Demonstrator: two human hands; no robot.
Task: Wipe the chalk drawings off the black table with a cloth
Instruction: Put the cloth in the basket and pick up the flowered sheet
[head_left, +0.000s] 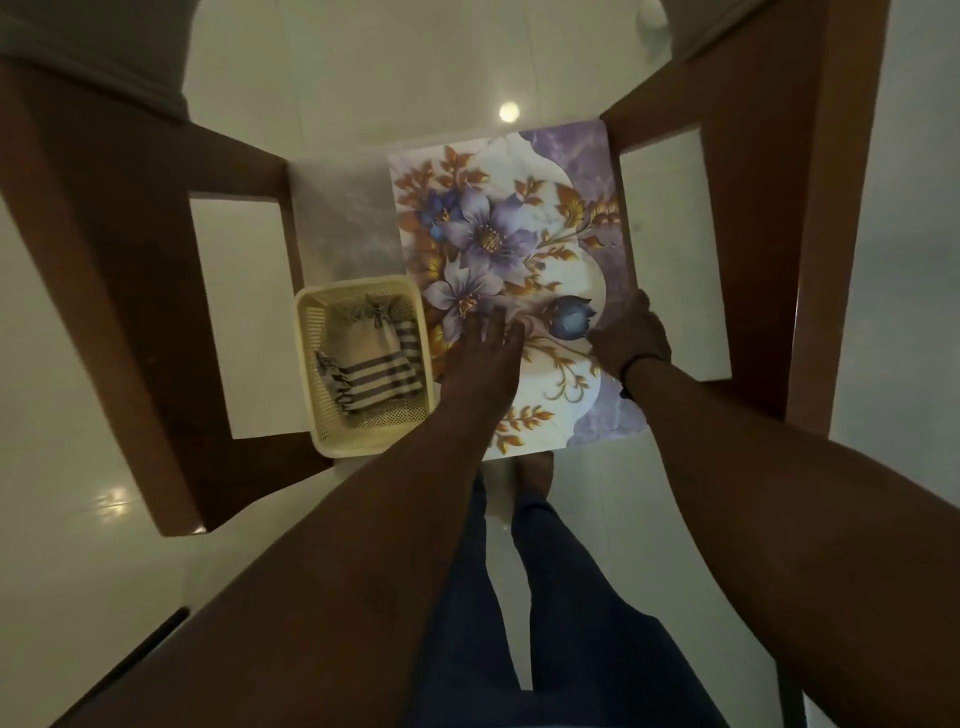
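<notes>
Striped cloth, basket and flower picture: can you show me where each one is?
Striped cloth (371, 371), head view: its striped middle.
Cream basket (304, 332), head view: left rim.
Flower picture board (540, 218), head view: white centre, above both hands.

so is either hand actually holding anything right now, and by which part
The right hand grips the floral panel at its right edge, near the lower corner. The left hand only lies flat on its face.

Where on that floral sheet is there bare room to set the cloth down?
Free: the far half of the floral sheet, and the pale strip beyond the basket. Crowded: the near half, under the left hand and right hand.
</notes>
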